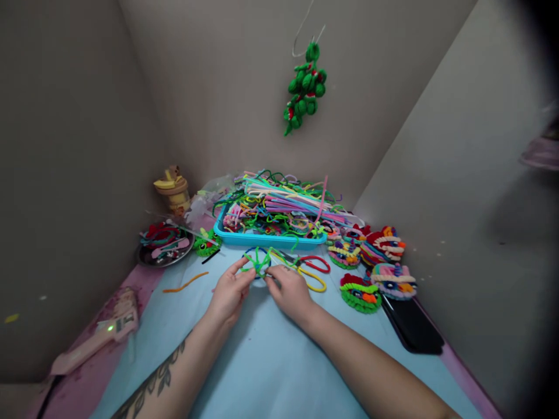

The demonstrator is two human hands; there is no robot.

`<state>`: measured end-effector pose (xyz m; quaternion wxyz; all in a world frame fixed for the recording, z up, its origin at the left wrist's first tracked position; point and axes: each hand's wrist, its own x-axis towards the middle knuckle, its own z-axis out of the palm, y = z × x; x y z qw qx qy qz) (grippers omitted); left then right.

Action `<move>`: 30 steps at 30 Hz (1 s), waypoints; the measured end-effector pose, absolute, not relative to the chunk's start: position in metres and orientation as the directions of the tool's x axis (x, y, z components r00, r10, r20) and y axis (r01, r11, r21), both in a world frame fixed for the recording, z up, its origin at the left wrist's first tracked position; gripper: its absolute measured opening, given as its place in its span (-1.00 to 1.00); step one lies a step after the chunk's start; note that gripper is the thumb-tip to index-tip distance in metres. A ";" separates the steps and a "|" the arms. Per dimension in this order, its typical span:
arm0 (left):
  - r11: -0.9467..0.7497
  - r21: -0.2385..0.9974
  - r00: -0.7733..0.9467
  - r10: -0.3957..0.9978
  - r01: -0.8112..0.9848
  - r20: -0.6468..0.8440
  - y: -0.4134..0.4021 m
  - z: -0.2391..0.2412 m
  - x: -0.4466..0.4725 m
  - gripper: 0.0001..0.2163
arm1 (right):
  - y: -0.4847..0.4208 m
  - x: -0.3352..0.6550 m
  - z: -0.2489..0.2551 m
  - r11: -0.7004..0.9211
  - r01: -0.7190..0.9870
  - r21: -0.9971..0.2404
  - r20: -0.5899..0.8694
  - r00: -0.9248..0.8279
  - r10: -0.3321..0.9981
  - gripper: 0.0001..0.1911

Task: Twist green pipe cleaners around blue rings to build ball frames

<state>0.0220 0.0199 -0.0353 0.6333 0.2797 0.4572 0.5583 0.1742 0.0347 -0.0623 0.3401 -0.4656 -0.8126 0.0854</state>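
Between my two hands is a small wheel-shaped frame of green and blue pipe cleaners (258,260), with spokes meeting at its middle. My left hand (232,286) pinches its left side between thumb and fingers. On the right side, my right hand (288,289) has its fingers closed at the frame's edge, where a yellow-green strand runs up from it. Just beyond my right hand lie scissors with red and yellow handles (315,273). An orange pipe cleaner (186,283) lies on the cloth to the left of my left hand.
A blue tray (271,239) heaped with pipe cleaners stands at the back. Several colourful fuzzy pieces (360,293) and a black phone (413,323) are at right. A pink glue gun (98,340) and a metal bowl (163,256) sit at left. A green ornament (305,87) hangs above.
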 end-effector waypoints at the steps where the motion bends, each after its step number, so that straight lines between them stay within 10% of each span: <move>1: 0.224 0.864 -0.036 0.963 -0.450 -0.268 0.019 -0.035 0.022 -0.37 | 0.035 0.175 -0.063 0.563 0.698 -0.443 0.479 -0.346 0.807 -0.81; 30: 0.225 0.914 -0.061 0.964 -0.338 -0.259 0.018 -0.030 0.021 -0.60 | 0.039 0.180 -0.068 0.615 0.640 -0.461 0.586 -0.301 0.752 -0.77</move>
